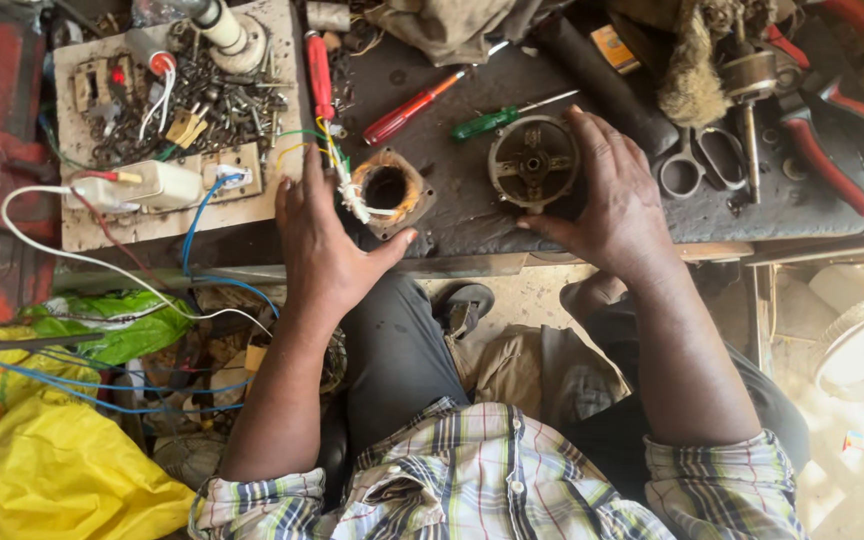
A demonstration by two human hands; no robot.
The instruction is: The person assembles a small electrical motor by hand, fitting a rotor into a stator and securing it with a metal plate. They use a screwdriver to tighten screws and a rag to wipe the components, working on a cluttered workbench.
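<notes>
Left hand [324, 235]: open, fingers spread flat on the desk [472, 215] near its front edge, holding nothing; thumb just beside the square motor winding [388, 190], a rusty plate with a round hole and white, yellow and green wires at its left side. Right hand [607, 205]: cupped around the round metal motor cap [534, 163], fingers curled over its right and far sides, thumb at its near side; cap rests on the desk near the front edge, right of the winding. Behind them: red screwdriver [412, 105], green screwdriver [497, 118], scissors [702, 160], red-handled pliers [837, 140] toward the right end. Left end: wooden board [167, 225] with switches, loose screws [222, 100] and a white plug [157, 185]. Below the desk, left: yellow bag [42, 460].
</notes>
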